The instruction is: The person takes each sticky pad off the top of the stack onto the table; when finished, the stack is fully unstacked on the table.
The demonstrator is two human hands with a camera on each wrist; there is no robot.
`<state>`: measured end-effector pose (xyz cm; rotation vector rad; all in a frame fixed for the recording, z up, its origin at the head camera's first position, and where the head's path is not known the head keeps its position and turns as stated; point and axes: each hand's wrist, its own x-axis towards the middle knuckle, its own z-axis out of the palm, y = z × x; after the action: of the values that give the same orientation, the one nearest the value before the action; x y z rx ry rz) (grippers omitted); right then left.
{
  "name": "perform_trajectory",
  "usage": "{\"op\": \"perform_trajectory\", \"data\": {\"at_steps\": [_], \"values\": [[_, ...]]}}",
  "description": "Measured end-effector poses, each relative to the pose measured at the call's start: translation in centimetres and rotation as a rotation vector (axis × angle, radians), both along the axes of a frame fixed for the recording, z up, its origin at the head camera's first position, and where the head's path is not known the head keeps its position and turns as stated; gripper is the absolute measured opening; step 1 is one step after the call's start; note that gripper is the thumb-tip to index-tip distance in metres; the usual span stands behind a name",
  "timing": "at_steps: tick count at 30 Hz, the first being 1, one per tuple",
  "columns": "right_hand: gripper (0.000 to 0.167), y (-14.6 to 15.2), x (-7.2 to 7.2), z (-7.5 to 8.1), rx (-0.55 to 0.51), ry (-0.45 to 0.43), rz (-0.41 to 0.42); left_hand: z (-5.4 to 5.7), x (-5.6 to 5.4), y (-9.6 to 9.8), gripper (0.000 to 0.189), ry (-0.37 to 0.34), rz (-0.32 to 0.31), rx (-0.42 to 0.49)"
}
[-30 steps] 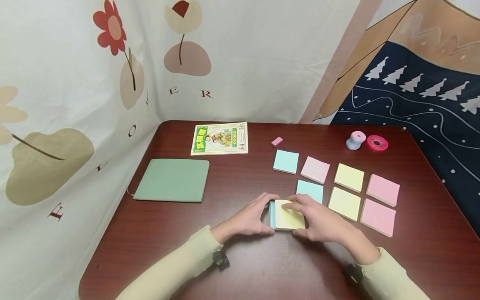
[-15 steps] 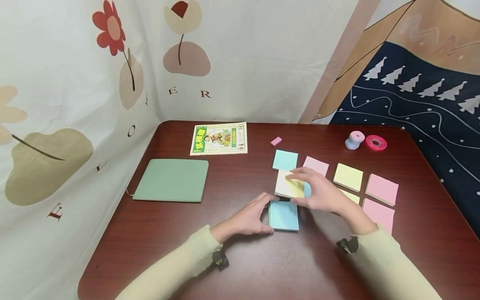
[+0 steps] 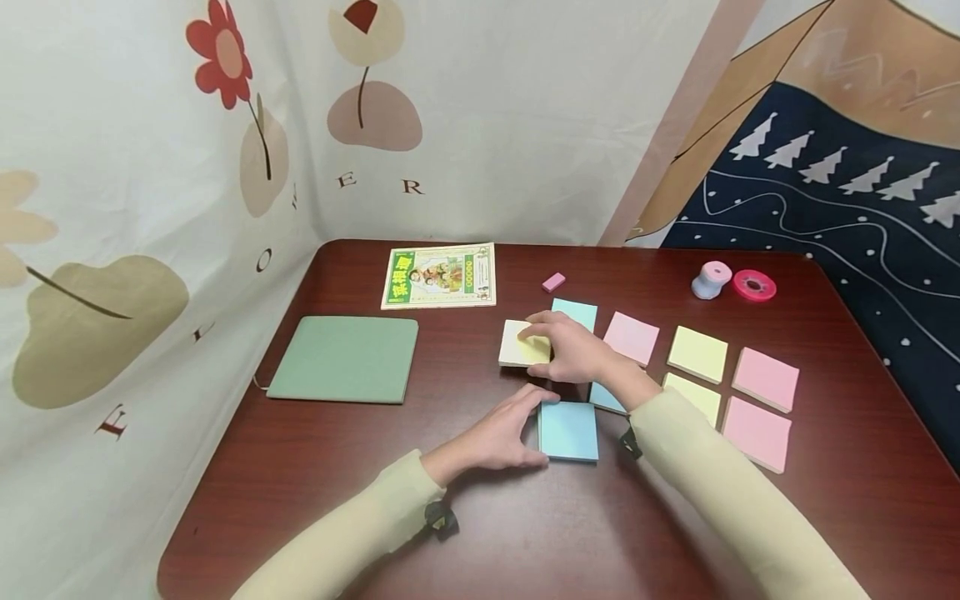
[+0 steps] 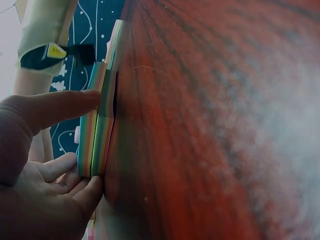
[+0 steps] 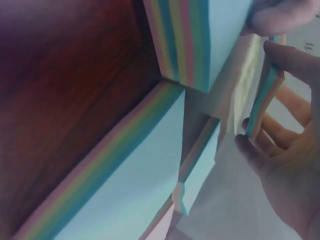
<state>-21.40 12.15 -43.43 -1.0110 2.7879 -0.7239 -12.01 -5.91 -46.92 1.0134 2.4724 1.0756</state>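
My left hand (image 3: pixel 497 435) holds the edges of a small stack of sticky note pads (image 3: pixel 572 433) with a blue top, thumb on the near side and fingers at the far side. Striped, multicoloured edges of two pads, one upon the other, show in the left wrist view. Farther back, my right hand (image 3: pixel 576 348) grips a pale yellow sticky note pad (image 3: pixel 514 348) by its opposite edges. The right wrist view shows this pad (image 5: pixel 265 105) tilted between thumb and fingers, away from the blue-topped stack (image 5: pixel 225 40).
Several more pads lie to the right: a pink pad (image 3: pixel 630 335), a yellow pad (image 3: pixel 697 354) and others. My right arm partly covers a blue pad (image 3: pixel 607 397). Behind are an eraser (image 3: pixel 553 282), a booklet (image 3: pixel 441 277), a spool (image 3: pixel 711 281) and a pink ring (image 3: pixel 754 285). A green notebook (image 3: pixel 343 360) lies left.
My right hand has lifted the yellow pad off the stack, baring the blue top, and carried it back and to the left. My left hand has stayed at the stack.
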Motion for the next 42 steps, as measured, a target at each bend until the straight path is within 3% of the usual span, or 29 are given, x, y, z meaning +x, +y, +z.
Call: {"op": "perform_trajectory", "data": {"at_steps": [7,16,22,26,29,34,42], "values": [[0.047,-1.8,-1.1,-0.8,0.076,-0.061,0.073,0.0,0.0,0.0,0.081,-0.009,-0.002,-0.001],[0.049,-1.9,-1.4,-1.2,0.132,-0.096,0.119,-0.1,0.0,-0.1,0.082,-0.029,0.002,-0.009],[0.054,-1.5,-1.1,-1.0,0.11,-0.103,0.122,0.0,0.0,-0.1,0.082,-0.025,0.003,-0.006],[0.054,-0.8,-0.6,-0.1,0.035,-0.074,0.092,0.0,0.0,0.0,0.083,-0.019,0.001,-0.007],[0.048,0.0,0.2,0.7,-0.035,-0.032,0.069,0.0,0.0,0.0,0.083,-0.014,0.002,-0.009],[0.039,2.3,2.6,1.4,-0.075,0.002,0.115,-0.2,0.0,0.1,0.081,0.004,-0.002,-0.01],[0.042,5.1,7.5,0.2,-0.08,-0.007,0.124,-0.2,0.1,-0.1,0.083,0.007,-0.006,0.003]]}}
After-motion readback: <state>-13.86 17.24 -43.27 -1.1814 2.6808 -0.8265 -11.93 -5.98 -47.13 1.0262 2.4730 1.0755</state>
